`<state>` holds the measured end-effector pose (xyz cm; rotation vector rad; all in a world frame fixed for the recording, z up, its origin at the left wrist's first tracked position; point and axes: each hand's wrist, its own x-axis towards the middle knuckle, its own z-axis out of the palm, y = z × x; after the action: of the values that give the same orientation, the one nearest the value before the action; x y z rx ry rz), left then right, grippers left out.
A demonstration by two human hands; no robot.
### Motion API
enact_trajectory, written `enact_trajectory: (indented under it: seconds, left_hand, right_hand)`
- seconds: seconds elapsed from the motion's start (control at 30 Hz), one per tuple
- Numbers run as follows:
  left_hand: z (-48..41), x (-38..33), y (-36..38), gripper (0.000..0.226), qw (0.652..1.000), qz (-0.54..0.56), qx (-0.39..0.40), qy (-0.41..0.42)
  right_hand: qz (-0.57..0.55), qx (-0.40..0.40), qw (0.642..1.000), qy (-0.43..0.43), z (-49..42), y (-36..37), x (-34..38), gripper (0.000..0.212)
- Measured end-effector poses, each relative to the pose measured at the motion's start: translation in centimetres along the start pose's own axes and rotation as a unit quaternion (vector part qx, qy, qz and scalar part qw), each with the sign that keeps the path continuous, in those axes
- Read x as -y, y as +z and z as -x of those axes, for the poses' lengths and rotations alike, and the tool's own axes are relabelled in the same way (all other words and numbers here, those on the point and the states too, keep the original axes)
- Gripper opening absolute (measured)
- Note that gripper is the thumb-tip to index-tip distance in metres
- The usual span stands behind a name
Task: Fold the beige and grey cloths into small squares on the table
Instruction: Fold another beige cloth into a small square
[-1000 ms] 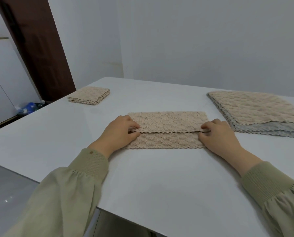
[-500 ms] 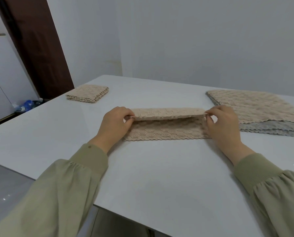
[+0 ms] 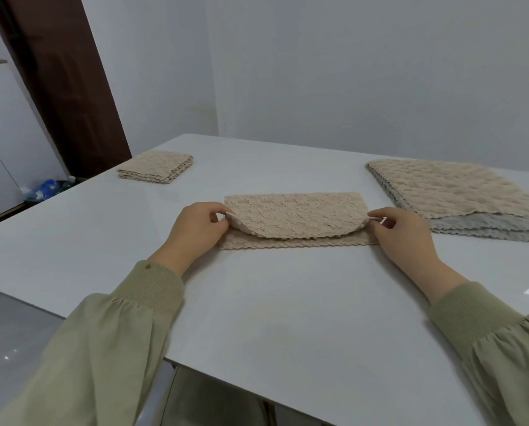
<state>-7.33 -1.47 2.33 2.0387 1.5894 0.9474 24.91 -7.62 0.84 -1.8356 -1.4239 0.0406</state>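
The near half of the smooth white table (image 3: 287,318) lay bare, so either hand had room to draw back toward the near edge. My left hand (image 3: 195,229) and right hand (image 3: 404,232) pinched the ends of the half-folded textured beige cloth (image 3: 297,210) at the table's middle, which blocked the way straight ahead. Near the far left corner sat a small folded beige cloth square (image 3: 157,166), well apart from my left hand, with open tabletop between. By the right edge the flat stack of beige and grey cloths (image 3: 459,195) lay near my right hand, leaving only a narrow strip.
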Motion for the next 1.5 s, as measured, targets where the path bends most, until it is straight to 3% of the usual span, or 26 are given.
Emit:
enact_trajectory:
  seconds: [0.1, 0.2, 0.37, 0.53, 0.73, 0.97, 1.33, 1.43, 1.5]
  left_hand:
    - [-0.1, -0.5, -0.2, 0.031, 0.991, 0.111, 0.013, -0.067]
    - [0.1, -0.9, -0.4, 0.027, 0.979, 0.171, 0.030, -0.103]
    - [0.3, -1.0, -0.3, 0.007, 0.982, 0.151, 0.046, -0.099]
    - [0.3, -0.5, -1.0, 0.011, 0.964, 0.223, 0.064, -0.129]
    - [0.4, -0.3, -1.3, 0.010, 0.976, 0.168, 0.094, -0.102]
    - [0.8, -0.3, -1.6, 0.010, 0.976, 0.165, 0.105, -0.093]
    - [0.8, -0.1, -1.5, 0.012, 0.990, 0.052, 0.123, -0.039]
    - [0.7, 0.1, -0.9, 0.011, 0.997, -0.029, 0.070, 0.004]
    - [0.8, -0.3, -0.2, 0.003, 0.995, -0.057, 0.019, 0.074]
  right_hand:
    - [-0.089, 0.003, 0.996, 0.028, 0.1, -0.3, 0.3, 0.021]
    - [-0.179, 0.029, 0.981, 0.075, 0.3, -0.4, 0.8, 0.024]
    - [-0.156, 0.029, 0.985, 0.065, 0.3, -0.4, 1.0, 0.021]
    - [-0.172, -0.016, 0.981, 0.086, 0.2, -0.4, 0.8, 0.011]
    - [-0.128, 0.048, 0.988, 0.072, 0.5, -0.4, 0.7, 0.017]
    - [-0.146, -0.004, 0.985, 0.090, 0.5, -0.6, 0.8, 0.014]
    - [-0.100, 0.011, 0.990, 0.102, 0.4, -0.4, 0.5, 0.017]
    - [-0.100, 0.025, 0.989, 0.102, 0.5, -0.4, 0.6, 0.017]
    - [-0.100, 0.025, 0.990, 0.097, 0.5, -0.4, 0.6, 0.015]
